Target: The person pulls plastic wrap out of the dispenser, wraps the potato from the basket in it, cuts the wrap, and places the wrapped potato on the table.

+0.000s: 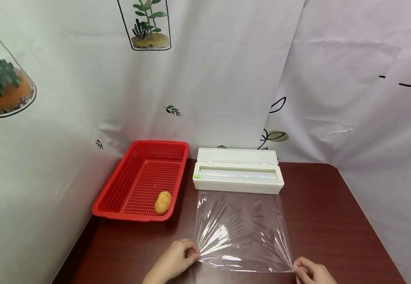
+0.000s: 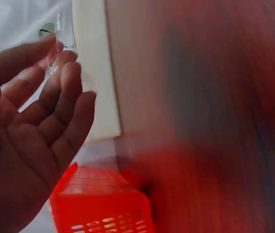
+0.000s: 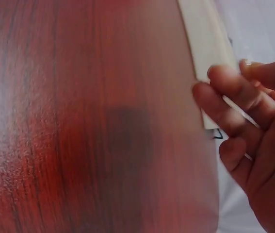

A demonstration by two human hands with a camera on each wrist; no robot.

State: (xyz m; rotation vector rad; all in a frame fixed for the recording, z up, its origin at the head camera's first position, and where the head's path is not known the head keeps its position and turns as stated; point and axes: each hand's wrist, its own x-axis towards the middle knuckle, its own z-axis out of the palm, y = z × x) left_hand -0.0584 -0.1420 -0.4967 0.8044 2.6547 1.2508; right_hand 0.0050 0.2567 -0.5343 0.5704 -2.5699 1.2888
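Film (image 1: 244, 236) drawn clear and glossy over the dark table (image 1: 326, 213), running from the white box (image 1: 238, 188) at its 12 o'clock to two pinched corners. Left hand (image 1: 180, 256) at the film's 8 o'clock, thumb and fingertips together on one corner; right hand (image 1: 311, 272) at 4 o'clock, clamped likewise on the other, film too faint to make out in the right wrist view. Pinches set wide, probably to spread the pull and stop the sheet folding onto itself; creases fanning from each, a likely sign of tension against the box. Lid (image 1: 237, 156) tipped back toward 12 o'clock, perhaps to leave the roll (image 1: 238, 174) inside free to turn. Green tab (image 1: 197, 176) at the box's 9 o'clock end, possibly a cutter parked aside. Red basket (image 1: 99, 211) at the film's 10 o'clock, well apart, presumably to leave spreading room; potato (image 1: 163, 202) inside, toward the basket's 5 o'clock corner.
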